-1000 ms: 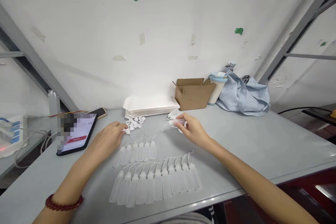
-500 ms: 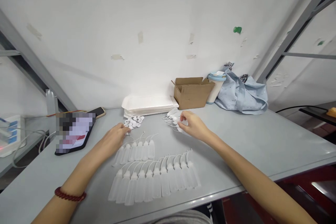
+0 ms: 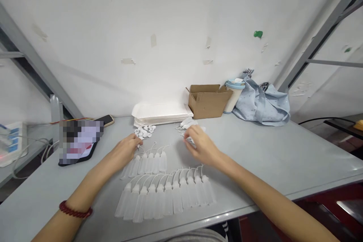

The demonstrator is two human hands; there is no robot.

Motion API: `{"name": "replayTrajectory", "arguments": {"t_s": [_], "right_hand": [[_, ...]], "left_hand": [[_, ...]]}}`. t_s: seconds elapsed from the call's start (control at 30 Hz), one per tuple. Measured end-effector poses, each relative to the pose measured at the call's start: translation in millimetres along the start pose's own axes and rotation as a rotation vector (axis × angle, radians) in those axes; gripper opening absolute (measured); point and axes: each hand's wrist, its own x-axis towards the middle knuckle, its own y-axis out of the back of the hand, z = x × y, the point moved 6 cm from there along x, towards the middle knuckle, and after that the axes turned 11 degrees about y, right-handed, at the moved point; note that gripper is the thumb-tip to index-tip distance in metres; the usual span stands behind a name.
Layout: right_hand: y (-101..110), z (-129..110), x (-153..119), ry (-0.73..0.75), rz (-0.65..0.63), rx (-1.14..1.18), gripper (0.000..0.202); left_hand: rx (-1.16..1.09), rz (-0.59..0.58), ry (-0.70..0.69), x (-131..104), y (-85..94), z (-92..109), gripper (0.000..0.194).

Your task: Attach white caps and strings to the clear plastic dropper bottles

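My left hand [image 3: 127, 150] rests at the near edge of a pile of small white caps [image 3: 144, 132], its thumb and fingertips pinched together; what they hold is hidden. My right hand [image 3: 202, 145] is curled in a pinch just in front of a small heap of translucent plastic pieces with thin tubes [image 3: 187, 122]. Something whitish shows by its fingers, too unclear to name. Between my forearms lie translucent, bottle-like tubes with thin curved stems in two rows: a shorter back row [image 3: 153, 163] and a longer front row [image 3: 161, 200].
Flat white trays or cartons [image 3: 161, 112] are stacked against the wall beside an open cardboard box [image 3: 208, 104]. A lidded cup [image 3: 234, 96] and a light blue bag [image 3: 262, 102] stand at the back right. At left lie a phone [image 3: 82, 143], another phone [image 3: 108, 120] and a power strip [image 3: 13, 141].
My right hand has drawn back a little from the heap, toward me and to the left, its fingers closing. My left hand has barely moved at the caps.
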Motion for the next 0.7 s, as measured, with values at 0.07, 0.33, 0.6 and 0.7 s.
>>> {"name": "replayTrajectory", "arguments": {"t_s": [0.07,0.33,0.6,0.7], "right_hand": [[-11,-29,1,0.146,-0.122,0.166,0.018],[-38,-53,1,0.256,-0.393,0.118,0.029],[-45,-51,0,0.256,-0.454,0.050,0.033],[-45,-46,-1,0.220,-0.467,0.029,0.030]], "left_hand": [[-0.013,0.000,-0.004,0,-0.5,1,0.034],[-0.006,-0.015,-0.014,1,2.6,7,0.034],[0.015,-0.020,-0.014,0,2.2,8,0.036],[0.014,-0.010,-0.024,-1,4.0,9,0.035]]}}
